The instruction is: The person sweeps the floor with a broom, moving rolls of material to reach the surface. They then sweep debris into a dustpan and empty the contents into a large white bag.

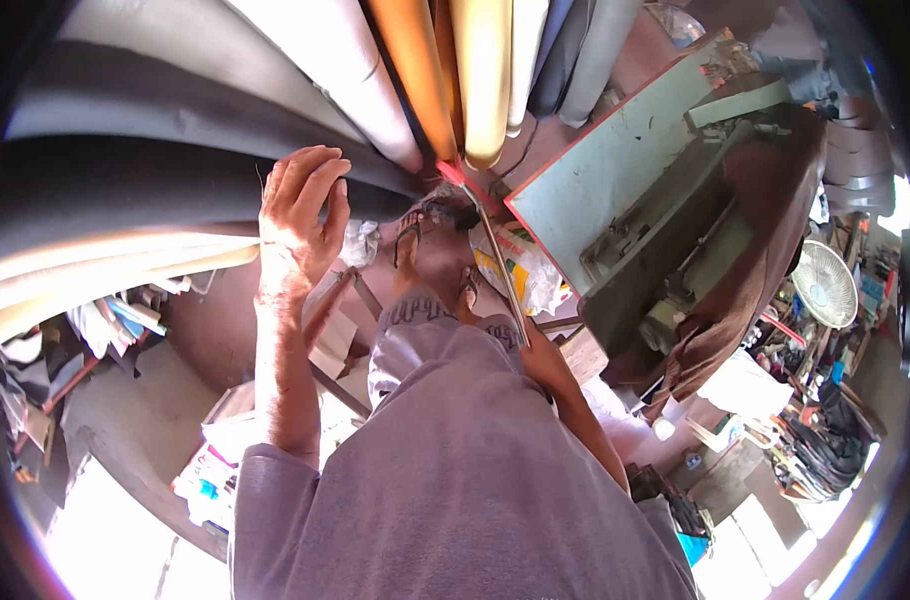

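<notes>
My left hand (300,205) is raised in front of the big dark rolls (155,185), its fingers loosely bent and the thumb apart, with nothing in it. My right hand (537,350) is low beside my shorts, at the near end of a long thin stick (497,260). Its fingers are mostly hidden, but the stick runs straight out of it. The stick slants away to a red end (451,172) near the foot of the orange and cream rolls (482,80).
On the right stands a pale table with red edging (595,160), carrying a machine under a brown cloth (740,290). A printed plastic bag (520,270) lies on the floor beside it. Farther right is a white fan (825,283). Light sheets (115,265) jut out at left.
</notes>
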Available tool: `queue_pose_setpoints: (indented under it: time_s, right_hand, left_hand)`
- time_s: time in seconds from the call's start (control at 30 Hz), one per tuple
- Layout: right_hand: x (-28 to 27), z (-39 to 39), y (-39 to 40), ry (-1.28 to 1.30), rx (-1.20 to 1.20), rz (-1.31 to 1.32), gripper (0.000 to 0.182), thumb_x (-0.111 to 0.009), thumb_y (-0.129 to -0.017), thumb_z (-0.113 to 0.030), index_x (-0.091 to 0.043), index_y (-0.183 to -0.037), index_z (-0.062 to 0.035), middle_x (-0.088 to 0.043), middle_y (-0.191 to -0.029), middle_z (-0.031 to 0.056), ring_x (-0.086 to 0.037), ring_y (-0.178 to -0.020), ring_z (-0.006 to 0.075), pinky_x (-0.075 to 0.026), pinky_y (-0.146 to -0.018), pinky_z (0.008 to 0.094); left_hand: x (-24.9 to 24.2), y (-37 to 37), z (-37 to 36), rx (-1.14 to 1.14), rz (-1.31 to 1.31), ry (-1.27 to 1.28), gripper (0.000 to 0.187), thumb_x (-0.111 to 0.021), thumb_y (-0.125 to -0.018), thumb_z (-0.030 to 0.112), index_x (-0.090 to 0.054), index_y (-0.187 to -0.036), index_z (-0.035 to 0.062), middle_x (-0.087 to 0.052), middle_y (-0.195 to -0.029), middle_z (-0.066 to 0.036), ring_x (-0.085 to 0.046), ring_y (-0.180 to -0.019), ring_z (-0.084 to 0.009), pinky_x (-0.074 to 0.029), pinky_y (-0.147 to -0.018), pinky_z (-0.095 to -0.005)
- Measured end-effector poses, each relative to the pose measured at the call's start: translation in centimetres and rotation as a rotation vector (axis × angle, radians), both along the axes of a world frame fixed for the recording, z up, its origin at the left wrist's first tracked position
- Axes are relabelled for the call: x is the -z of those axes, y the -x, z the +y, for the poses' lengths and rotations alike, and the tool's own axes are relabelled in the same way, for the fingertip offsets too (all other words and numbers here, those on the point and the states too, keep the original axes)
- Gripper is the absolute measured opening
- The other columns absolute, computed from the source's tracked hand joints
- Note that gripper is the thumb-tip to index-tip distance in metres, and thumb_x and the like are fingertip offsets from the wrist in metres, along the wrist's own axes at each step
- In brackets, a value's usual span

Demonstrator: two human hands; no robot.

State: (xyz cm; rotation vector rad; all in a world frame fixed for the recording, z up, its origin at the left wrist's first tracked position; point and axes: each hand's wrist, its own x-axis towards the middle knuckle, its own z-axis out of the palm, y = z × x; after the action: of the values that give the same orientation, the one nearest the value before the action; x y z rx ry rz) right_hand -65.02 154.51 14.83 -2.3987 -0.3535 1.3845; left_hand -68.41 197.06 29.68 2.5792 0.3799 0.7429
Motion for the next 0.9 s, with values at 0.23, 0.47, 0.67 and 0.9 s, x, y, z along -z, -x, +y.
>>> queue_pose_setpoints:
  time_s: [0.23,0.47,0.67,0.9]
  right_hand:
    - [7.2,-1.9,-1.1,-0.081,-0.031,0.265,0.056,-0.049,-0.085,-0.011,-0.038,-0.139,0.0009,-0.064,-0.09,0.0213,-0.064,-0.073,0.0291,-0.052,-0.068,0.037]
    - [2.3,-9.8,0.7,-0.302,-0.208,-0.001,0.059,-0.05,-0.085,-0.012,-0.035,-0.141,0.0044,-0.064,-0.079,0.0165,-0.062,-0.062,0.0261,-0.052,-0.06,0.0388]
    - [3.6,-1.2,0.1,0.035,-0.433,-0.169,0.054,-0.046,-0.084,-0.012,-0.042,-0.135,0.0041,-0.063,-0.101,0.0316,-0.063,-0.094,0.0453,-0.051,-0.083,0.0486]
    - [11.9,-0.7,2.2,0.084,-0.675,-0.189,0.051,-0.044,-0.079,-0.007,-0.051,-0.128,0.0033,-0.063,-0.104,0.0297,-0.061,-0.098,0.0451,-0.049,-0.086,0.0487]
  left_hand:
    - [-0.3,4.4,-9.1,-0.137,0.045,0.04,0.023,-0.062,-0.078,-0.006,-0.062,-0.099,0.0032,-0.063,-0.102,-0.012,-0.061,-0.093,-0.0296,-0.05,-0.081,-0.0374]
    - [-1.2,11.7,-14.3,-0.29,0.037,0.034,0.022,-0.063,-0.077,-0.005,-0.061,-0.098,0.0035,-0.062,-0.101,-0.011,-0.06,-0.091,-0.03,-0.051,-0.079,-0.038]
    - [-1.8,15.4,-15.8,-0.358,0.086,0.064,0.024,-0.064,-0.076,-0.004,-0.061,-0.098,0.0039,-0.061,-0.103,-0.011,-0.06,-0.093,-0.0304,-0.051,-0.08,-0.0387]
    - [-1.8,19.7,-16.2,-0.355,0.115,0.106,0.025,-0.064,-0.074,-0.006,-0.061,-0.097,0.0034,-0.061,-0.103,-0.012,-0.06,-0.095,-0.0303,-0.051,-0.081,-0.0389]
